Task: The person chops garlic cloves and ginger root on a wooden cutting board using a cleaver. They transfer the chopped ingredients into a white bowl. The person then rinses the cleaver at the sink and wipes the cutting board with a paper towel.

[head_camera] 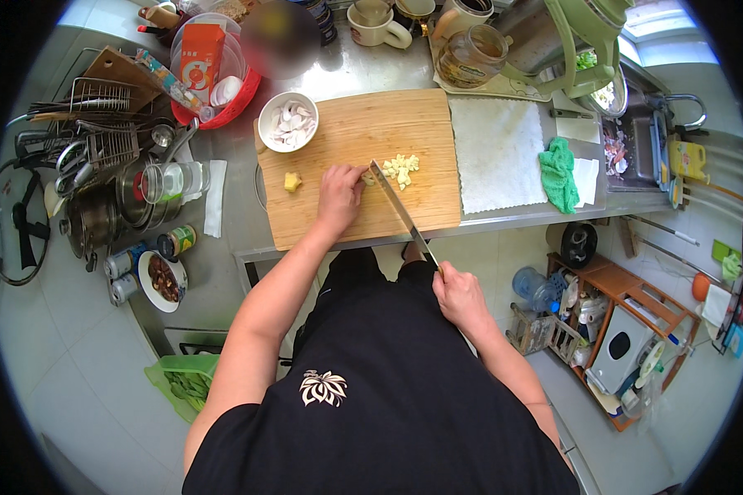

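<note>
On a wooden cutting board (384, 124), my left hand (340, 192) presses its fingertips on a small pale yellow piece (368, 179), perhaps ginger, partly hidden by the fingers. My right hand (461, 294) grips the handle of a kitchen knife (402, 210), its tip end beside the left fingertips. Chopped pale yellow pieces (401, 168) lie just right of the blade. A peeled yellow chunk (292, 181), which looks like ginger, sits left of my left hand. A white bowl (288, 122) of sliced shallots or garlic stands at the board's upper left corner.
Right of the board lie a white cloth (501, 154) and a green rag (558, 175), with the sink (634, 148) beyond. Behind stand a glass jar (472, 55) and a mug (374, 28). A red basket (247, 93), pots (93, 216) and a bowl of dark food (163, 280) are at the left.
</note>
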The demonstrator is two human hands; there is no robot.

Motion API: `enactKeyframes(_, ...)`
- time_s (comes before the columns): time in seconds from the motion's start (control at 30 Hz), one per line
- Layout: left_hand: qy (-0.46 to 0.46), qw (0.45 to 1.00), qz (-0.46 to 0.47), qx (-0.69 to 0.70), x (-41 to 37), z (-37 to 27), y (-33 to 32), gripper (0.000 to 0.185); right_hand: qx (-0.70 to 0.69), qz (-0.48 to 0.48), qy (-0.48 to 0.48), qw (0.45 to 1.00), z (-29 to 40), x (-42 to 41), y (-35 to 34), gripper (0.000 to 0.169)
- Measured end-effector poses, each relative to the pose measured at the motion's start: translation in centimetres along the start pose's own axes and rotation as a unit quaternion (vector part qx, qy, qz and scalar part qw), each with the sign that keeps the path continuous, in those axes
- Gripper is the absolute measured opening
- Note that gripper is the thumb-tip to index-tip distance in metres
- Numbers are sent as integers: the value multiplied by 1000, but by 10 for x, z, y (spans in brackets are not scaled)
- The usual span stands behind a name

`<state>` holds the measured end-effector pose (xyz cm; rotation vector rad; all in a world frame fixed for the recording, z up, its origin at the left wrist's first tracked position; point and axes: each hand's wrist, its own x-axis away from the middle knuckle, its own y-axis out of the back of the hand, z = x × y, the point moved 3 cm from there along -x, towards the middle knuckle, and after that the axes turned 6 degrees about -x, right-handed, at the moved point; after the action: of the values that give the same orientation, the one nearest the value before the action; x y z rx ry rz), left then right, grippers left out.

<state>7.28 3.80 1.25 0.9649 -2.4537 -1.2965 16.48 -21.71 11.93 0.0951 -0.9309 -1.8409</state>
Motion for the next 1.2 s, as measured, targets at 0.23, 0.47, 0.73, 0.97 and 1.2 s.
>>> enactKeyframes(0.23,-7,1000,6,-15,-4,-2,3,19,11,-2,-14,1000,-3,5,3,10)
enactKeyframes(0.47,22,999,-37,-17,1,-14,1,17,1,-9,-16,1000,4,6,-2,11)
enactKeyframes(0.73,-121,991,-52,-18,4,-7,-1,14,0,-8,-19,1000,15,8,-6,10)
enactKeyframes(0.97,-135,989,-43,-29,3,-10,1,12,9,9,-20,1000,20,8,-13,11)
enactKeyframes(1.2,-61,996,-55,39,7,-2,3,12,2,2,-33,999,0,-7,-21,13)
